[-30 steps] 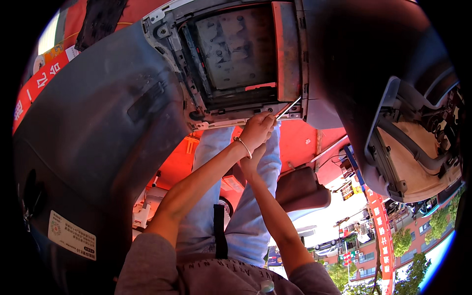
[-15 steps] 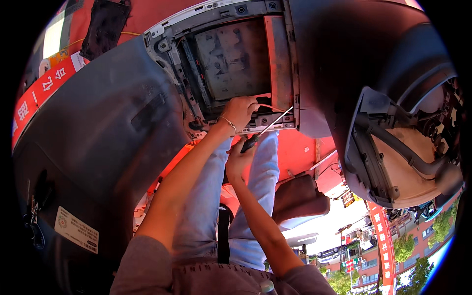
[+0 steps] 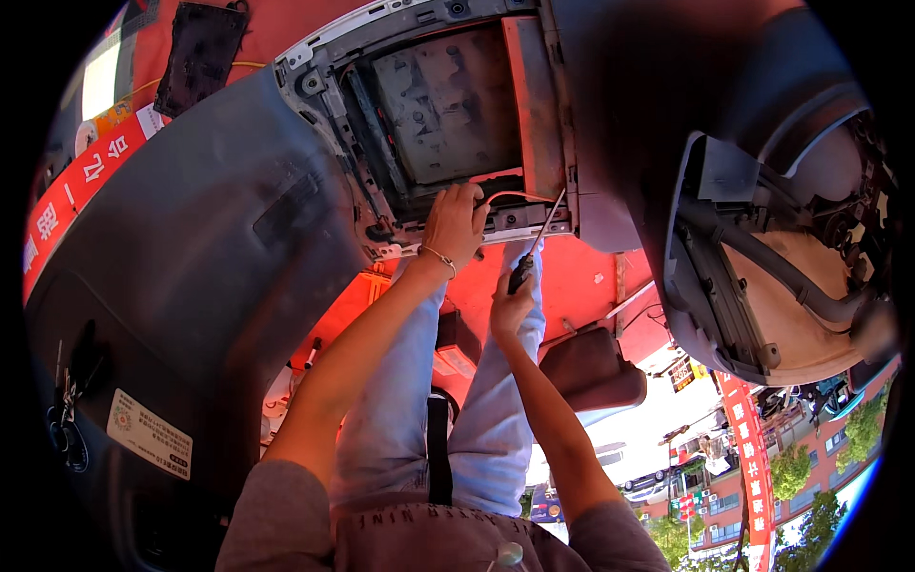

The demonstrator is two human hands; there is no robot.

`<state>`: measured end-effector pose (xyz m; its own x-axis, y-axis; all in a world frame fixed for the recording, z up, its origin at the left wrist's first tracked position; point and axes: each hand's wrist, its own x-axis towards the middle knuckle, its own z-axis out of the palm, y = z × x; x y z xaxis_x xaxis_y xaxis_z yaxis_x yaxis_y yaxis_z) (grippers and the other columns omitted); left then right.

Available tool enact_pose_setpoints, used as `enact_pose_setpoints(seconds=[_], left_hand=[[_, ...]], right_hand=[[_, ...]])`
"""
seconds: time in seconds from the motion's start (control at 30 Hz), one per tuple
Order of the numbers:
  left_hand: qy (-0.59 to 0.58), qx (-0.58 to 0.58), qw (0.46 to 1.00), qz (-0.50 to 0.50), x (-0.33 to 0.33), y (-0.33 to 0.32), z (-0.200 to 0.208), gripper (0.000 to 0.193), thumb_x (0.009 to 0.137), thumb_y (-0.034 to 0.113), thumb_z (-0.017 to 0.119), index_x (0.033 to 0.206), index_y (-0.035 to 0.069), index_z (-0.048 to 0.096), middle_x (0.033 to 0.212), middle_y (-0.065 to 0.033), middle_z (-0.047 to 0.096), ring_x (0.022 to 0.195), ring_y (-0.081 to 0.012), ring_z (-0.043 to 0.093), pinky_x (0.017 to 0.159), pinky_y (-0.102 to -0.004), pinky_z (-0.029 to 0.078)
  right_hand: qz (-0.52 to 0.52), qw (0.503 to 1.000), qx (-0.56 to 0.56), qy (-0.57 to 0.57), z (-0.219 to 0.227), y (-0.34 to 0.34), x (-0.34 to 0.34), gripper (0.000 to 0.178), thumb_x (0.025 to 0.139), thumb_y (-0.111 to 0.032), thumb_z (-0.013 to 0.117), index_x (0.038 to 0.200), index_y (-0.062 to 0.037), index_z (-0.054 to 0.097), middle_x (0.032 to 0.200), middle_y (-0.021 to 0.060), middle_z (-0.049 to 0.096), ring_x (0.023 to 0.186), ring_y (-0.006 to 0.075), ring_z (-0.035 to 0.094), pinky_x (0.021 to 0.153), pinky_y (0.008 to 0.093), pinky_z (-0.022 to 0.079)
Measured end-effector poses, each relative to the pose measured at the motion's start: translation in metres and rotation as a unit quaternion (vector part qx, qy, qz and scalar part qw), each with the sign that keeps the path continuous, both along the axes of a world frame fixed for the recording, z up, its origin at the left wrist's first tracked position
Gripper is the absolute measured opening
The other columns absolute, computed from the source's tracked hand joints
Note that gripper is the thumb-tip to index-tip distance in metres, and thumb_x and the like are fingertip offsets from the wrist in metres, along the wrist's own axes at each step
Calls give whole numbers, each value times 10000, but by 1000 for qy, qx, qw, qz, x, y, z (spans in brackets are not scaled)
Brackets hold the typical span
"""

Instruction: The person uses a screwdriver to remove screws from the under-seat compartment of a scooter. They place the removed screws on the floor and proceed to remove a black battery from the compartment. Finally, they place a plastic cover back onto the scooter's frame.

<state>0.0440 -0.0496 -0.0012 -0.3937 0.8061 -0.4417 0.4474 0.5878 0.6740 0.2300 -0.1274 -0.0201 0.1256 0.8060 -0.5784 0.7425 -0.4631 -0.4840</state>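
One screwdriver (image 3: 523, 269), now steeper — right hand (image 3: 512, 307), farther from left hand (image 3: 455, 225)

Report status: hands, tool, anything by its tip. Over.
Right hand: grip closed on dark-handled screwdriver, tip near lower right corner of the frame. Left hand: at the frame's lower edge. Thin red strand runs from left hand toward screwdriver tip.

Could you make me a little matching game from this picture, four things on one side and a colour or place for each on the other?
1. Screwdriver
2. Bracelet
3. Trousers
4. Pale label

A. Around the wrist of the left hand
B. On the dark panel
C. In the right hand
D. Light blue

Pairs: 1-C, 2-A, 3-D, 4-B
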Motion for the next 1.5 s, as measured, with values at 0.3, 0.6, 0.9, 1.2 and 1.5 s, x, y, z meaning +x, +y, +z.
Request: enact_pose_setpoints(seconds=[0.3,0.6,0.9,1.2,1.5], left_hand=[[-109,-12,990,92,-10,-30,21,99,814,107,533,836,11,547,732,-106,577,656,-198,575,587,-287,445],[-217,-39,961,166,-7,-11,40,259,871,257,493,926,15,568,737,-121,612,641,-207,601,580,-293,461],[-125,-89,988,-18,-53,17,25,268,840,242,511,944,1,566,759,-215,581,744,-358,569,657,-390,442],[-21,-52,989,-134,-141,55,-6,224,784,140,543,955,7,599,878,-197,600,833,-360,566,745,-370,440],[-18,-57,975,-213,-176,83,-16,227,772,126,555,963,14,604,870,-208,590,841,-365,559,744,-371,438]], right_hand=[[300,948,39,-103,-1,91,147,127,791,-122,558,773,-26,476,570,166,525,525,360,543,442,437,399],[-10,964,-166,207,70,113,-48,336,874,-280,530,681,-22,434,480,9,446,404,64,425,363,243,355],[-132,950,55,277,24,50,-181,157,897,-117,436,999,2,432,876,66,541,740,109,530,616,247,441],[-435,655,-51,616,-49,53,-300,264,949,-248,312,1051,-28,419,925,36,464,836,128,499,727,266,412],[-449,591,-64,667,-44,104,-338,215,928,-206,389,975,-5,448,892,47,490,779,125,513,678,255,425]])
